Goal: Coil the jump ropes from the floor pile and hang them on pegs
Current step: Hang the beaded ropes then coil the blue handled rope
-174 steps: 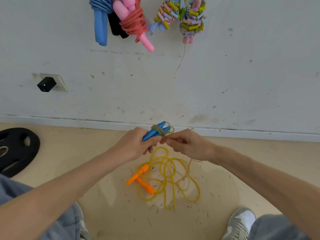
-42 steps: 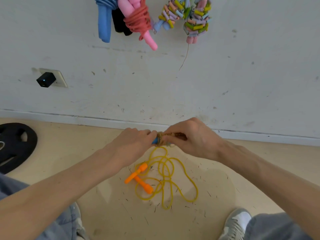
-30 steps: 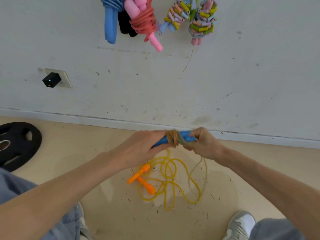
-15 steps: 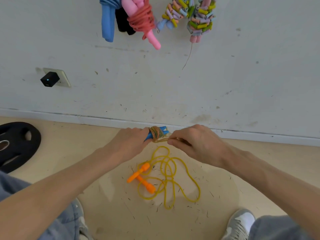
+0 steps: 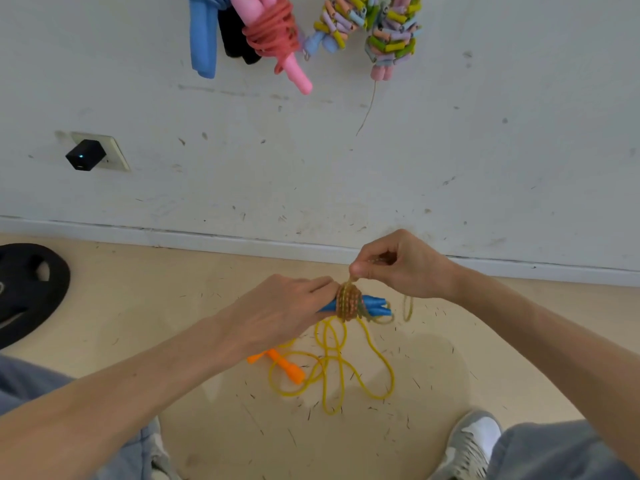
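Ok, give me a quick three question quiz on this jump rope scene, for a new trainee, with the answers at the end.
1. True or false: the yellow rope with orange handles hangs on the wall.
2. Which hand grips the blue handles: A left, B right?
3. Fill in: the right hand pinches the rope end above the ____ wound round the handles.

Key: 1 false, it lies loose on the floor. 2 A, the left hand. 3 coil.
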A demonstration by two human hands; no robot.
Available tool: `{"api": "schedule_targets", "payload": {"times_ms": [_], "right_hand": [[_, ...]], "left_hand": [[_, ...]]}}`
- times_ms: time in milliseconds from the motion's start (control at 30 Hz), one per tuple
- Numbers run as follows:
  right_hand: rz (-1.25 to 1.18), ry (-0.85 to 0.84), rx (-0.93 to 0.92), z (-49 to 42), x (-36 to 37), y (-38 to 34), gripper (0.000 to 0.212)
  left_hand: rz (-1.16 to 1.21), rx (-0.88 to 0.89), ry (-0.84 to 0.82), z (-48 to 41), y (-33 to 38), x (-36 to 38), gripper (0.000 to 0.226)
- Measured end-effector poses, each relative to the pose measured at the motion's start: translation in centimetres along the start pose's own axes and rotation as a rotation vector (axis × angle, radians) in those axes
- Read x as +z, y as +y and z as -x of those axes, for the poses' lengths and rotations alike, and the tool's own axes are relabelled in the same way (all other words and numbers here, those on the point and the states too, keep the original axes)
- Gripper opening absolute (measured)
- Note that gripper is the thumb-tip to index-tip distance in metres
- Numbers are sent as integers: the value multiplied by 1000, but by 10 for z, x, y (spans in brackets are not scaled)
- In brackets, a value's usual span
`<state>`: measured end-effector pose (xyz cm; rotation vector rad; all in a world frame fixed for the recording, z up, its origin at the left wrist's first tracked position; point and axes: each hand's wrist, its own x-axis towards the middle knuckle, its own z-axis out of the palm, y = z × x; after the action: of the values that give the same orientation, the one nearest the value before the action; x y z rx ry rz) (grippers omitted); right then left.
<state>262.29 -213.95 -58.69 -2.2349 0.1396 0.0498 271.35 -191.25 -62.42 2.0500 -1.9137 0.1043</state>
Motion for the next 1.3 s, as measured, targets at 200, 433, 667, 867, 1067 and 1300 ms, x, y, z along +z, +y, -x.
{"api": "schedule_targets", "payload": {"times_ms": [200,433,667,867,1067,1300], "right_hand": [[-168,-97,134,8,-12,13,29],[127,-3,85,5,10,-2,24],[152,146,78,8,31,-12,19],[38,109,88,5,36,-13,20],[-34,158,85,3,32,-8,15],[-75,169,74,6,30,-10,12]], "left_hand": [[506,-362,165,0,-6,13,23],[530,-701,89,-10,-16,16,23],[238,-784,-153,-4,-14,26,44],[614,-786,-96,-9,-9,20,63],[1043,-821,77,-16,-10,10,39],[1300,-885,143,-15,-16,1,67]]}}
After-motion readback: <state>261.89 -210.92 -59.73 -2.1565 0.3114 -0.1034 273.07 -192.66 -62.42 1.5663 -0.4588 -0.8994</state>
